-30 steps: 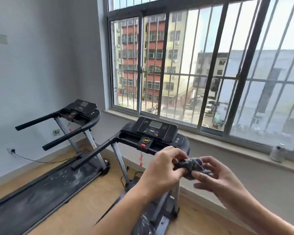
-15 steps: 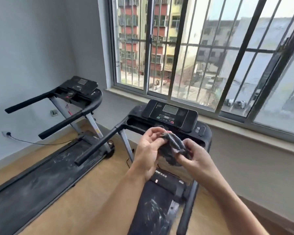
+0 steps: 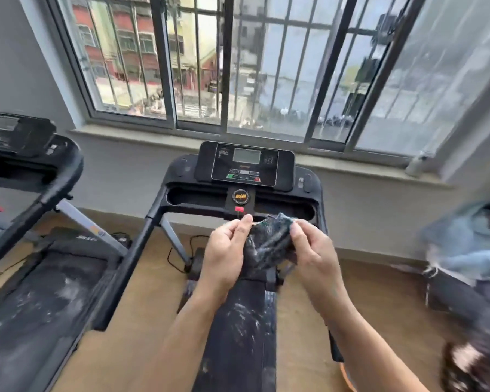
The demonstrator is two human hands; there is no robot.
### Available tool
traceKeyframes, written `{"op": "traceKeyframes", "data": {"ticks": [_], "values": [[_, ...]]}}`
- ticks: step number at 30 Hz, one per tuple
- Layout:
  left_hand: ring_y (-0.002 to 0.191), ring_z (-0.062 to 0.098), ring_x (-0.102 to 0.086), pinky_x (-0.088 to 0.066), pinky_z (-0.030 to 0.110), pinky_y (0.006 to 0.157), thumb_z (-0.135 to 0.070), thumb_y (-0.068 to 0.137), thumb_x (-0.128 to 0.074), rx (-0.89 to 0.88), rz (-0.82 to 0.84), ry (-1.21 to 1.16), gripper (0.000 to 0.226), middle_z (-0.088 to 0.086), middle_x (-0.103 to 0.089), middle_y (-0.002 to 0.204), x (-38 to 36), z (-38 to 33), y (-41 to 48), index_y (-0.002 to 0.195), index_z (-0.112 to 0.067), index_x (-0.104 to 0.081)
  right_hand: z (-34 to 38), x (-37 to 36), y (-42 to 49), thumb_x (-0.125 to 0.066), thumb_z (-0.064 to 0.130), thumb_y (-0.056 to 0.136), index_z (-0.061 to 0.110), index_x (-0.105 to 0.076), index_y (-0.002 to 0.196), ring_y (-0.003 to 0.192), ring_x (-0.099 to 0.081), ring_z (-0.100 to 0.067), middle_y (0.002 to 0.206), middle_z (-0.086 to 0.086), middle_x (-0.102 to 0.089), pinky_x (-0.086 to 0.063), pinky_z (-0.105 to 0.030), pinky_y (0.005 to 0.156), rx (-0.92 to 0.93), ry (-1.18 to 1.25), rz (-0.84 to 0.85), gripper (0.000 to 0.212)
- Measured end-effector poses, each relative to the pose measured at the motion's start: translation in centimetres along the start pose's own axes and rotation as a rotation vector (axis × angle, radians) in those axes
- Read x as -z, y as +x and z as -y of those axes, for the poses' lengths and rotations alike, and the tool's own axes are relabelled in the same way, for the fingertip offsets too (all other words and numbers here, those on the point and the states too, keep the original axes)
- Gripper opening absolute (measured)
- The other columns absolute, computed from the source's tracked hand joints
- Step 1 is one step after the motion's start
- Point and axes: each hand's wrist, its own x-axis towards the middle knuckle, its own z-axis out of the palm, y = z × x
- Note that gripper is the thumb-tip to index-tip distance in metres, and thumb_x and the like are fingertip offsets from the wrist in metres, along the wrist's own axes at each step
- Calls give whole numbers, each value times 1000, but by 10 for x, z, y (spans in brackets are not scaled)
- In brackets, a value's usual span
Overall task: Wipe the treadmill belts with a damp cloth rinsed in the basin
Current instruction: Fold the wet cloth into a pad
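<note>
Cloth (image 3: 269, 240), dark and crumpled, hangs in the air between the two grips, above the front end of the middle treadmill belt (image 3: 239, 321), which is streaked with white dust. The left grip (image 3: 225, 256) pinches its left edge with thumb and curled fingers. The right grip (image 3: 311, 257) curls round its right side. Beyond stands the console (image 3: 245, 165), below the barred window (image 3: 266, 66). A second treadmill (image 3: 40, 306), equally dusty, lies to the left.

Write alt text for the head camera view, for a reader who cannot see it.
The left hand and right hand hold a crumpled dark cloth above a treadmill belt streaked with white dust, near its console. A second dusty treadmill stands to the left, a barred window runs behind both, and a blurred person is at the right edge.
</note>
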Motion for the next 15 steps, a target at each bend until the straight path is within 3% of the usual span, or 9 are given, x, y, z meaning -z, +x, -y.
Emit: {"op": "traceKeyframes", "data": {"ticks": [2,4,7,8,10,12,13,15], "values": [[77,26,-77,-62,39,72,-34,110,-51,51,-18,-97,41,8,-79,84,17,-7,5,85,-12,-74,4,-11,-1,-47,36,108,17,-72,102,86,-69,-28,93,-12,-74,-57,-61,82,-72,68,-89,32],[59,22,-69,-60,33,55,-30,110,-50,138,-43,-270,45,8,-71,66,30,-14,11,73,-10,-65,9,-17,-2,-51,26,111,17,-71,104,80,-65,-17,87,-4,-72,-56,-49,75,-112,114,-147,23],[46,12,-63,-53,24,45,-29,112,-45,195,3,-331,43,1,-63,56,44,-16,15,75,-11,-56,16,-22,-3,-55,24,109,19,-65,105,77,-65,-24,90,-13,-72,-55,-54,72,-96,121,-123,12],[49,11,-64,-53,24,46,-29,113,-44,227,20,-343,40,3,-67,62,48,-14,14,79,-11,-56,18,-23,-3,-56,25,109,20,-64,105,75,-64,-26,90,-17,-71,-55,-57,71,-82,116,-121,10],[70,22,-72,-61,32,60,-31,112,-45,270,48,-435,33,21,-76,95,55,-9,14,92,-7,-57,23,-21,-2,-56,24,108,23,-61,104,70,-60,-27,88,-21,-68,-52,-58,66,-62,113,-133,6],[99,34,-71,-63,41,79,-30,110,-49,305,62,-585,27,32,-67,130,65,3,17,116,-4,-54,29,-20,1,-56,25,108,24,-59,105,68,-58,-30,86,-21,-69,-50,-60,61,-54,123,-124,4],[107,35,-69,-64,42,84,-30,108,-54,338,51,-653,32,31,-63,136,67,7,16,127,-5,-51,32,-19,1,-55,25,108,23,-58,107,68,-59,-30,84,-17,-70,-51,-57,59,-51,138,-111,3],[101,31,-70,-66,38,78,-36,99,-67,444,41,-730,51,27,-65,131,65,19,11,134,-5,-47,34,-18,1,-53,23,109,16,-54,112,64,-61,-22,74,-2,-70,-52,-42,56,-49,163,-86,7]]}}
